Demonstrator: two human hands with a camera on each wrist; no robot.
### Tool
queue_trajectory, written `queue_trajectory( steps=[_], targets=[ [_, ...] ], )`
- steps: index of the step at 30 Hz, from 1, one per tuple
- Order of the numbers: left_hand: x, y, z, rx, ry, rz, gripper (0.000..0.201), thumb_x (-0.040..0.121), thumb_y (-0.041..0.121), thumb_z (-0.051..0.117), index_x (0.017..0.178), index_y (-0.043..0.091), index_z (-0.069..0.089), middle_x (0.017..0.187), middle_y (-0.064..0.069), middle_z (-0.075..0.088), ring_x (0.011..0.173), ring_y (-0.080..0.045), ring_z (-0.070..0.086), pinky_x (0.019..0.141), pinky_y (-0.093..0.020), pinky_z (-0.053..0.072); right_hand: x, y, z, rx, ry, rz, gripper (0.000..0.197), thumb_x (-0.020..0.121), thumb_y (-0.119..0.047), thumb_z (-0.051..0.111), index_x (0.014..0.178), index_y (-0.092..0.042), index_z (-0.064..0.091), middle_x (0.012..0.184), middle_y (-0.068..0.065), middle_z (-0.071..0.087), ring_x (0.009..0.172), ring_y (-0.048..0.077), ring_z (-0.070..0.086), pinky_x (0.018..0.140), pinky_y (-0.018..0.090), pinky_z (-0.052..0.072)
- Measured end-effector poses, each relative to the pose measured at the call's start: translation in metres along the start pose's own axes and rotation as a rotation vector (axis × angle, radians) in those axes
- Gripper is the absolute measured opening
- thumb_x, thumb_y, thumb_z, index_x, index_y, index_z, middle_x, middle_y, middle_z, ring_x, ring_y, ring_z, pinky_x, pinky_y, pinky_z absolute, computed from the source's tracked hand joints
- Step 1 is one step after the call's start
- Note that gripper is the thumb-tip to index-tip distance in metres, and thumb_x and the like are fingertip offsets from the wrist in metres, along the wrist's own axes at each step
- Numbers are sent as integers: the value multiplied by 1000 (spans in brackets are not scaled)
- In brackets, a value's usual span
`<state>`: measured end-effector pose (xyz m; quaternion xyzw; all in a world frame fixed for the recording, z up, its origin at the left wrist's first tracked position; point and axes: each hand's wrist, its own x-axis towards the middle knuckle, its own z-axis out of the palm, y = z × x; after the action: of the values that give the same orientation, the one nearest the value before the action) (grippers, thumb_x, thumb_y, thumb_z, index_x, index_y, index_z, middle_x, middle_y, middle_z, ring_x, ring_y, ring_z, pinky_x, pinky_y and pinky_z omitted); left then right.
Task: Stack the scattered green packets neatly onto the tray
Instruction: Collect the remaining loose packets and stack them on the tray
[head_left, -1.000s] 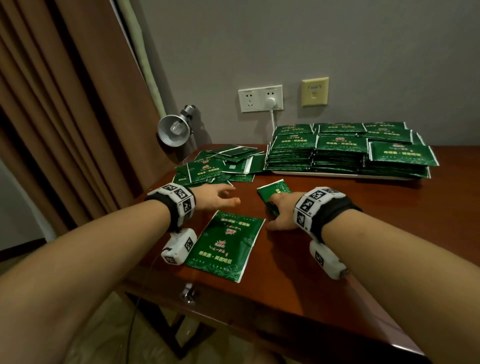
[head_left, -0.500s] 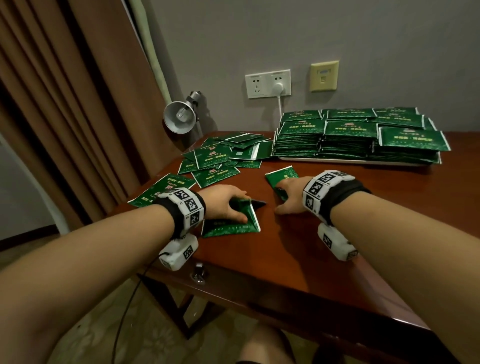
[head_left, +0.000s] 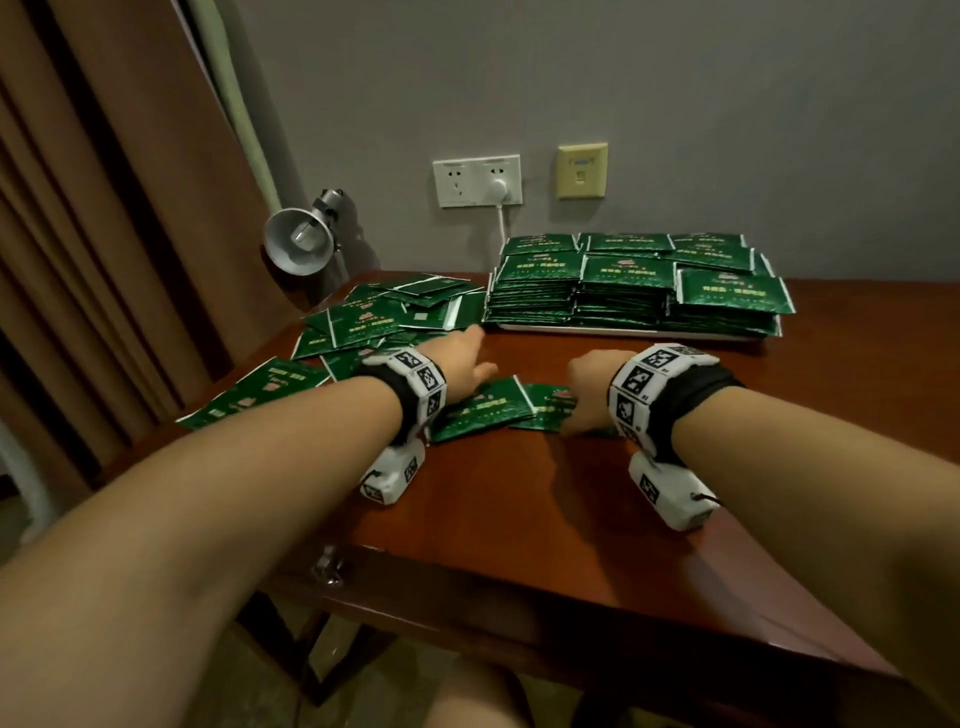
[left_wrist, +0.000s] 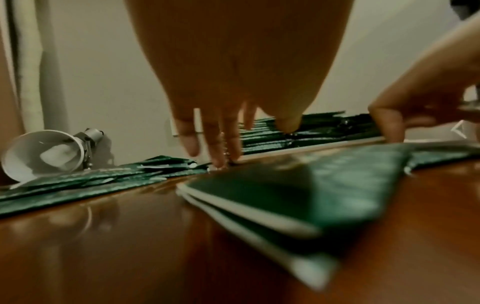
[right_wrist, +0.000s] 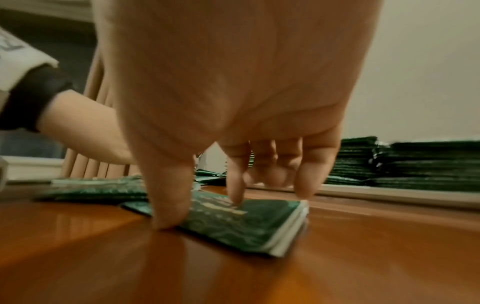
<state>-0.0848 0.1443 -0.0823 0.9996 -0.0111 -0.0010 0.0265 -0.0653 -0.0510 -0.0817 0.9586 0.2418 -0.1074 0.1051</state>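
On the white tray (head_left: 613, 329) at the back stand several tall stacks of green packets (head_left: 628, 280). My right hand (head_left: 582, 387) holds a small stack of packets (right_wrist: 246, 224) on the table, thumb (right_wrist: 168, 214) at its near edge, index fingertip on top, the other fingers at its far edge. Just left of it lies a loose green packet (head_left: 485, 410), also close in the left wrist view (left_wrist: 298, 195). My left hand (head_left: 470, 356) stretches over that packet with straight fingers (left_wrist: 221, 152); their tips touch down at its far edge and hold nothing.
A heap of scattered green packets (head_left: 395, 312) covers the table's back left, and more packets (head_left: 260, 395) lie near the left edge. A silver clamp lamp (head_left: 298, 241) stands at the back left corner. Wall sockets (head_left: 478, 181) with a cable are behind the tray.
The left hand picked up the near packet, carried it forward to beside the right hand's stack, let it go and now reaches further. The right hand stayed on its stack.
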Motion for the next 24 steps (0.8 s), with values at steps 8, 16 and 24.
queue_trajectory(
  steps=[8,16,24],
  targets=[
    [-6,6,13,262,-292,-82,111,61,82,63,146,18,30,138,-12,38,127,-31,38,103,-46,38,9,-6,-5,-29,-48,-20,81,66,-69,68,124,-15,53,115,8,58,104,28,57,91,43,52],
    [-13,4,16,-158,-169,29,73,68,42,81,123,18,38,103,2,60,88,-15,63,78,-38,58,-2,-2,6,175,-63,-33,87,65,-61,76,123,-12,33,103,5,59,90,24,62,77,40,56],
    [4,7,-14,-97,-58,121,87,69,41,81,139,18,36,126,-2,50,101,-17,59,83,-34,55,-8,27,-5,164,105,20,82,70,-61,71,129,-15,39,122,9,45,104,26,53,85,40,50]
  ],
)
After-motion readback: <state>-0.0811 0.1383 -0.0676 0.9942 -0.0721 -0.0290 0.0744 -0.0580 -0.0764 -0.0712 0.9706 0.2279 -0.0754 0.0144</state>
